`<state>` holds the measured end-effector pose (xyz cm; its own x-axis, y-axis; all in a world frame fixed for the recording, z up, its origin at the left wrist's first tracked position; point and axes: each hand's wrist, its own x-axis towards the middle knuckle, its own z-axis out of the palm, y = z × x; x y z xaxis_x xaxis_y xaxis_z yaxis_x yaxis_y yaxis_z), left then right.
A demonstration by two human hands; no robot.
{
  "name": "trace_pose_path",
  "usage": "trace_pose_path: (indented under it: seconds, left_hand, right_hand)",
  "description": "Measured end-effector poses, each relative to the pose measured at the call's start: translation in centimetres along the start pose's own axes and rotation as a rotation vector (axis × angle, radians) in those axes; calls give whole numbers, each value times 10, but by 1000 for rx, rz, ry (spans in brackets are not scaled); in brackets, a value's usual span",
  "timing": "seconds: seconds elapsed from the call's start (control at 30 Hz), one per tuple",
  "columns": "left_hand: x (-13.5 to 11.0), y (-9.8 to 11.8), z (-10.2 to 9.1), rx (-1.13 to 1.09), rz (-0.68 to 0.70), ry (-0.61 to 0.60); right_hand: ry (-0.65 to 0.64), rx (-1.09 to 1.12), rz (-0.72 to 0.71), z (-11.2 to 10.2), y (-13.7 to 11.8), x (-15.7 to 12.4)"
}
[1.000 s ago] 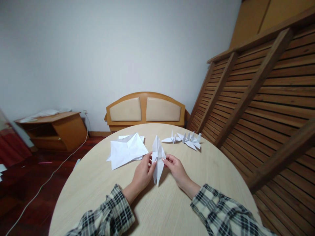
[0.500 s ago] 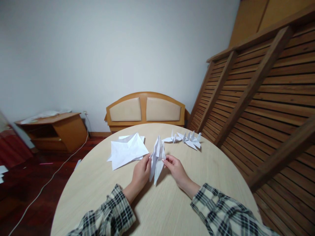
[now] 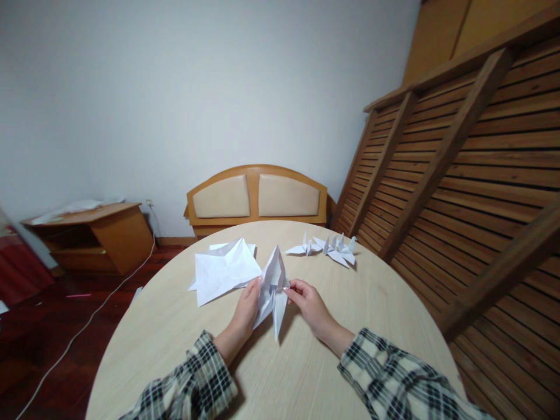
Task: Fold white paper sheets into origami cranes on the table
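Between my hands is a folded white paper (image 3: pixel 273 280), a half-shaped origami piece with a pointed top and two narrow points hanging below. My left hand (image 3: pixel 247 306) pinches its left edge, thumb on the near side. On the opposite edge, my right hand (image 3: pixel 310 303) grips the paper between thumb and fingertips. The piece is held upright just above the table, its layers partly spread. Left of it lie several white paper sheets (image 3: pixel 223 271), creased and overlapping. Several finished paper cranes (image 3: pixel 336 251) stand grouped at the far right, one crane (image 3: pixel 306 248) nearest the middle.
Everything rests on a round pale wooden table (image 3: pixel 315 373). A padded headboard (image 3: pixel 258 195) stands behind it by the wall. To the right leans a slatted wooden frame (image 3: pixel 437 175). At left are a low cabinet (image 3: pixel 118 233) and a white cable (image 3: pixel 91 315) on the floor.
The folded paper has turned so its front faces me more, and its lower points have spread apart. Both hands have shifted slightly left, still holding its edges.
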<state>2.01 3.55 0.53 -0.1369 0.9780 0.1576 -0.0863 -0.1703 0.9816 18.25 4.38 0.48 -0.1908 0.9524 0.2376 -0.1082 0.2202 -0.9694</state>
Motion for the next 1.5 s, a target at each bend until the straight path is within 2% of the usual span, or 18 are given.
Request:
trace_pose_path:
  seconds: [0.2, 0.33, 0.43, 0.73, 0.8, 0.9, 0.97, 1.03, 1.1, 1.17, 1.27, 1.37, 1.5]
  left_hand:
    - [8, -1, -4, 37, -29, 19]
    - [8, -9, -3, -137, -203, 47]
    - [5, -12, -2, -221, -283, 2]
    - [-7, 2, 8, -175, -258, -185]
    - [-6, 0, 9, -146, -246, -177]
    - [-1, -4, 5, -86, -125, -34]
    - [3, -3, 1, -42, 17, 78]
    - [3, 0, -2, 69, 181, 123]
    - [-1, 6, -2, 241, 346, 86]
    - [-8, 10, 0, 395, 445, 3]
    - [-17, 11, 6, 540, 508, -98]
    - [-20, 6, 7, 598, 548, -106]
    - [-17, 1, 1, 681, 675, -111]
  right_hand:
    - [-73, 0, -38, 3, -7, -5]
    - [28, -19, -50, 1, -5, -4]
    - [16, -39, -60, 1, -3, -4]
    - [-73, 23, -69, 9, -2, -8]
    - [-65, 14, -72, 8, -4, -6]
    - [35, -44, -103, 2, -7, -1]
    - [141, -115, -144, -3, -9, 3]
    - [224, -176, -187, -7, -10, 5]
    - [264, -226, -217, -9, -11, 5]
    - [260, -272, -233, -8, -11, 4]
    - [190, -306, -234, -2, -11, 0]
    - [136, -315, -219, 3, -12, -4]
    - [153, -346, -198, 2, -12, -4]
